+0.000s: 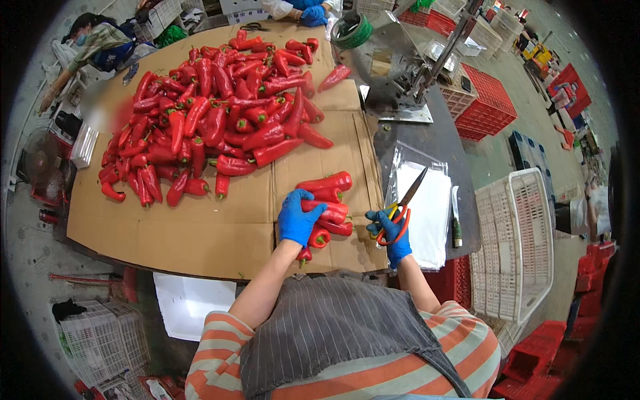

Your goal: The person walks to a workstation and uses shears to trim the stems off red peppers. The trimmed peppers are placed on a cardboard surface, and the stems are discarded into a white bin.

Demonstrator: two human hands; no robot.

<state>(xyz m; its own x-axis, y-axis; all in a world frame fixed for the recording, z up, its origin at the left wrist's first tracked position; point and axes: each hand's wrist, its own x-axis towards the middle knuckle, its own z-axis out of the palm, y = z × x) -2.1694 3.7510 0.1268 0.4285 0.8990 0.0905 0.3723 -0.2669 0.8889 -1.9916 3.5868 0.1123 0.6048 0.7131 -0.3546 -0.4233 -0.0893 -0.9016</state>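
My left hand [296, 218], in a blue glove, has its fingers around a red pepper [312, 206] in a short row of peppers near the cardboard's front edge. My right hand [392, 232], gloved too, holds scissors [406, 202] with red and yellow handles, their blades pointing up and away to the right. More peppers of that row lie above and below my left hand. A large heap of red peppers [215, 125] covers much of the cardboard [200, 235] beyond. Whether the scissors' blades are apart is hard to tell.
Clear plastic bags [422, 215] and a green-handled knife [456, 220] lie right of the cardboard. Behind them stands a metal device with a green tape roll [357, 32]. A co-worker's gloved hands [313, 16] are at the far edge; another person [102, 45] is at far left. A white crate [515, 245] stands right.
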